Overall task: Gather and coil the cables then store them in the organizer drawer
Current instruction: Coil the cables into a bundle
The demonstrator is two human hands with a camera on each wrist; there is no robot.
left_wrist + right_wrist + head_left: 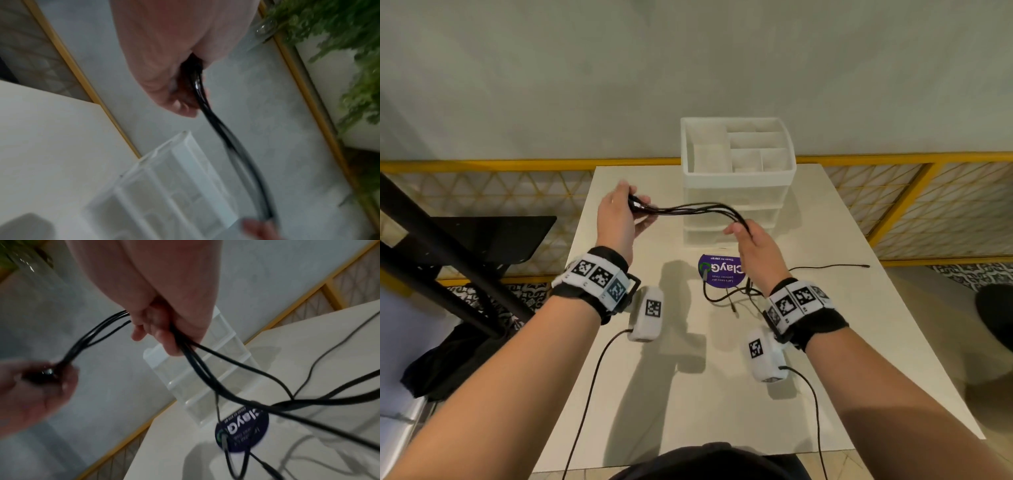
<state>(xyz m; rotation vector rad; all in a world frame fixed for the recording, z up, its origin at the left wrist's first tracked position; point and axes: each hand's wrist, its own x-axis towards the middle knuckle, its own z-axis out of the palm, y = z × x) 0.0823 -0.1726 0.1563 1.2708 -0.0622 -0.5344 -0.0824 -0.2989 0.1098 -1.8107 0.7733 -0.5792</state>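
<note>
Left hand: raised above the table, fingers and thumb curled round one end of the black cable bundle; seen close from the left wrist.
Right hand: raised to the right of the left, fingers wrapped round the far end of the same bundle; seen close from the right wrist.
Hands: apart, with the bundle spanning the gap.
Black cable bundle: several strands held in the air in front of the organizer, sagging slightly between the two grips; from the right hand, strands trail down toward the table.
Loose cable ends: lying in a tangle on the table just below the right wrist, one thin strand stretched out to the right.
Organizer: white and translucent, standing at the far edge of the table, open top tray split into compartments, clear drawers stacked below with fronts flush.
Round sticker: purple, flat on the table in front of the organizer, partly under the cables.
Table: white, rectangular.
Wrist bands: black, with white marker blocks, on both forearms.
Railing: yellow, behind the table.
</note>
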